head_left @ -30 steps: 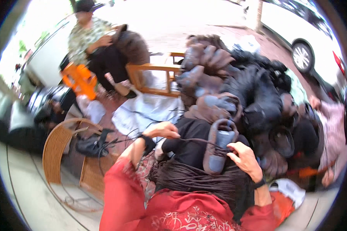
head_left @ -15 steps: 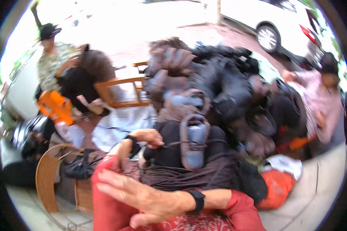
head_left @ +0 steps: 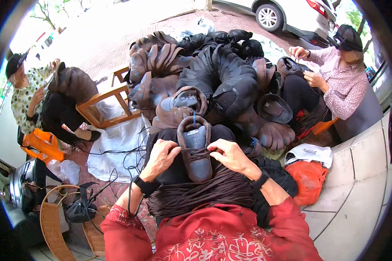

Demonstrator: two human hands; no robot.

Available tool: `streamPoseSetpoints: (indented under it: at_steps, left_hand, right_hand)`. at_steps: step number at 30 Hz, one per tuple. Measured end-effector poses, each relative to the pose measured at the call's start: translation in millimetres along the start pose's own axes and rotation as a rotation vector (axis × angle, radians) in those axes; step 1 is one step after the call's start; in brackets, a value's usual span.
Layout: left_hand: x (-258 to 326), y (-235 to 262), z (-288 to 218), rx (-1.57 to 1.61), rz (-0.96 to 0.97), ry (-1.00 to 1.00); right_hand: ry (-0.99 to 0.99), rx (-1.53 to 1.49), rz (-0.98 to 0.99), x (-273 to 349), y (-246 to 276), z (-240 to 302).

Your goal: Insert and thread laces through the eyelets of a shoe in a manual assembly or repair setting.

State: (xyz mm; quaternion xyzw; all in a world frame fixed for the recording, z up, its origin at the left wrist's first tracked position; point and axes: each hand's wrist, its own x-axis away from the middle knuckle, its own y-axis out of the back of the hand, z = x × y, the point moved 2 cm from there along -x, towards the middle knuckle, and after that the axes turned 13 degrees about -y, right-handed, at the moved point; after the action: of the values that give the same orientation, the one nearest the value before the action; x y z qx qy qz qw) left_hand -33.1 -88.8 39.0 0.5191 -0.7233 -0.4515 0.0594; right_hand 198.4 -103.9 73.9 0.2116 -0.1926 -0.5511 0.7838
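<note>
On my black-clad knees rests a brown and blue-grey shoe (head_left: 197, 153), its opening facing away from me and its toe toward me. A dark shoelace runs across the shoe's front. At the left edge my left hand (head_left: 159, 158) pinches one side of this lace. My right hand (head_left: 231, 155) pinches the lace at the opposite edge, thumb and forefinger together. Across my lap, below the shoe, lies a thick bundle of dark laces (head_left: 200, 196). Both wrists wear black bands.
Beyond my knees rises a large pile of nested black and brown shoes (head_left: 217, 71). Co-workers handle shoes at left (head_left: 30, 93) and right (head_left: 342, 78). A wooden frame (head_left: 111, 102) stands left, near white sheeting (head_left: 117, 145). An orange bag (head_left: 308, 180) lies at right.
My right hand has come from the lower left to the shoe's right side and onto the lace. The left hand now pinches the lace close beside the shoe. My view has shifted.
</note>
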Motion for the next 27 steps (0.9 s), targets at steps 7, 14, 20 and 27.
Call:
streamPoseSetpoints:
  at_steps: [7, 14, 20, 27]
  left_hand:
    - [-11.1, -2.7, 0.2, 0.044, 0.143, -0.089]
    - [14.8, 27.3, 18.9, 0.003, 0.281, 0.027]
    - [-17.7, 13.6, -10.4, 0.035, -0.047, -0.159]
    - [-24.0, 0.9, 6.8, 0.175, 0.155, -0.115]
  right_hand:
    - [0.291, 0.419, -0.167, -28.2, -15.5, -2.6]
    - [0.272, 0.355, -0.089, -38.9, -8.3, -10.4]
    - [0.221, 0.330, -0.058, -30.0, -7.4, -11.3]
    - [0.242, 0.464, -0.048, -33.4, -9.2, -8.3]
